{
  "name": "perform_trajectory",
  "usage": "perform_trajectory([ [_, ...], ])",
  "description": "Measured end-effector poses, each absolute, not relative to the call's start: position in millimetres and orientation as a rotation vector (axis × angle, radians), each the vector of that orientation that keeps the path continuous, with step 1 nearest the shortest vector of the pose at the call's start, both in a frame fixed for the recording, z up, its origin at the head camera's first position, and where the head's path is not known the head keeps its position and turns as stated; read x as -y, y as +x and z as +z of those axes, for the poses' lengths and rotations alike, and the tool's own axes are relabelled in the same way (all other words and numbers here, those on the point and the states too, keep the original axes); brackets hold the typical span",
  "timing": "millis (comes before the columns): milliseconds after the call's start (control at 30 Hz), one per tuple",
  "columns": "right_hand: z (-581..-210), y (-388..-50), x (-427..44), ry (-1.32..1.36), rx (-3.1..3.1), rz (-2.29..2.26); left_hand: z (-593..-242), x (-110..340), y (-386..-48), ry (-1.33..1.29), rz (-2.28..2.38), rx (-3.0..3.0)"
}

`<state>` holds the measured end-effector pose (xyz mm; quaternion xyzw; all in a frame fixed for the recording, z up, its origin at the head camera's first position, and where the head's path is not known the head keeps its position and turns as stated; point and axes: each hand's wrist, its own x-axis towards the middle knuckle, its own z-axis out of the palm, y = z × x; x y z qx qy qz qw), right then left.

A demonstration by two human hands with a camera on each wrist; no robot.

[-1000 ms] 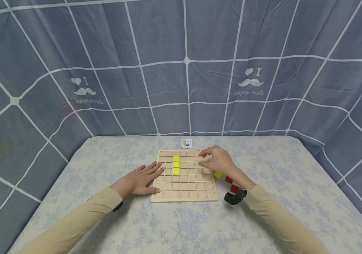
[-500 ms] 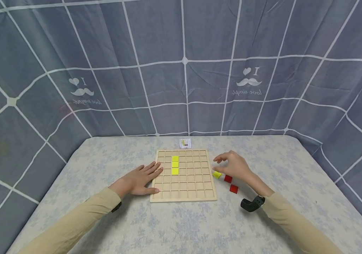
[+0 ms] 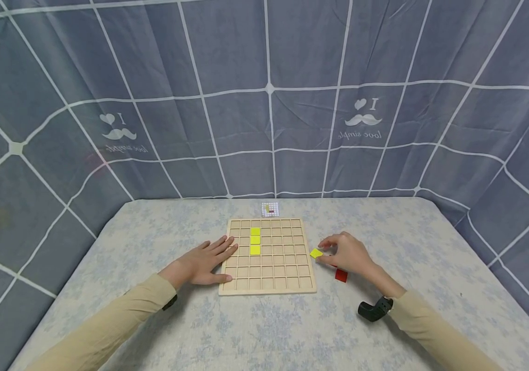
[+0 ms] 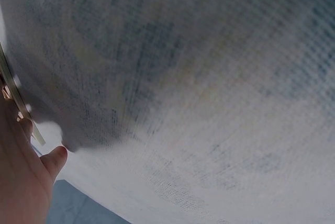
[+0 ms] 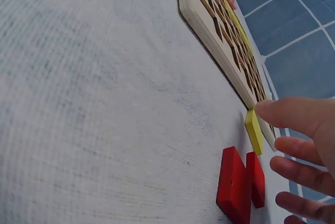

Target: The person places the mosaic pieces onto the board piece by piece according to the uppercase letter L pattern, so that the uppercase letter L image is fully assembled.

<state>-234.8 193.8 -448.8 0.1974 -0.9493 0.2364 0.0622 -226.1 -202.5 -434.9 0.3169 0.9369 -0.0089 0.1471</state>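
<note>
Blue-grey cloth (image 3: 227, 123), ruled with white lines and printed with hearts and moustaches, hangs behind a pale, blue-patterned counter (image 3: 269, 330). On the counter lies a wooden grid board (image 3: 287, 270), the landmark for all positions. Three yellow squares (image 3: 255, 240) fill consecutive cells of its third column from the left, beginning one row in from the far edge. Just beyond that edge lies a small printed card (image 3: 270, 209), its grid marked in yellow and dark red.

The person's left hand (image 3: 204, 264) rests across the board's left edge, fingers spread and nearly straight, gripping nothing. The right hand (image 3: 350, 254) is right of the board, its thumb and forefinger parted about a loose yellow block (image 3: 316, 253) just beside the right edge; I cannot tell whether the fingertips touch it. Farther right of the board are a nearer red block (image 3: 341, 276) and, close by, a farther red block (image 5: 255, 179), mostly hidden by the hand in the head view.
</note>
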Motion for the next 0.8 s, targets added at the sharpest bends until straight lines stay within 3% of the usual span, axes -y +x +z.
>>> perform_trajectory([
  [800,-453.9,-235.0,-191.2,0.488,2.925,0.638,-432.9,202.3,-225.7,0.903,-0.039,-2.697],
])
